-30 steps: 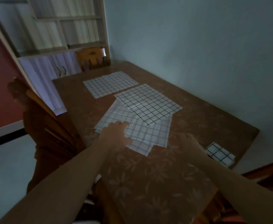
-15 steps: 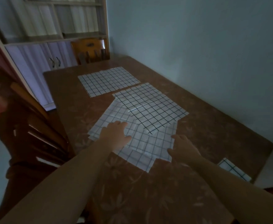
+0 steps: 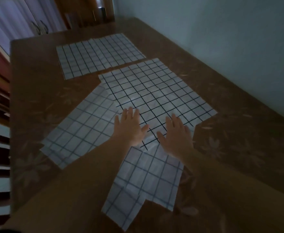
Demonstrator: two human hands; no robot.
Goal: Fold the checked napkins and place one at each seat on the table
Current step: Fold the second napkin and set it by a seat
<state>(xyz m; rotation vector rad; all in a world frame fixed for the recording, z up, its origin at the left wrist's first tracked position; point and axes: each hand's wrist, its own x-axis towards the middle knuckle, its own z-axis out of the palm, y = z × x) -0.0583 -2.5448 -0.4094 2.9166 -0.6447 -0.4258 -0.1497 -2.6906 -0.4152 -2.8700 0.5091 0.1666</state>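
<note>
Nearest, at the table's (image 3: 238,148) front edge: a pale napkin (image 3: 146,180) with wide blue checks, lying flat and unfolded. Just beyond, left hand (image 3: 129,128) and right hand (image 3: 175,133) side by side, palms down, fingers spread, pinching nothing, on the near corner of the dark-checked napkin (image 3: 154,95) at mid-table. Tucked under its left side, another pale napkin (image 3: 80,132) reaching toward the left edge. Farthest, near the far edge, a fourth napkin (image 3: 97,56) spread flat, apart from the rest.
</note>
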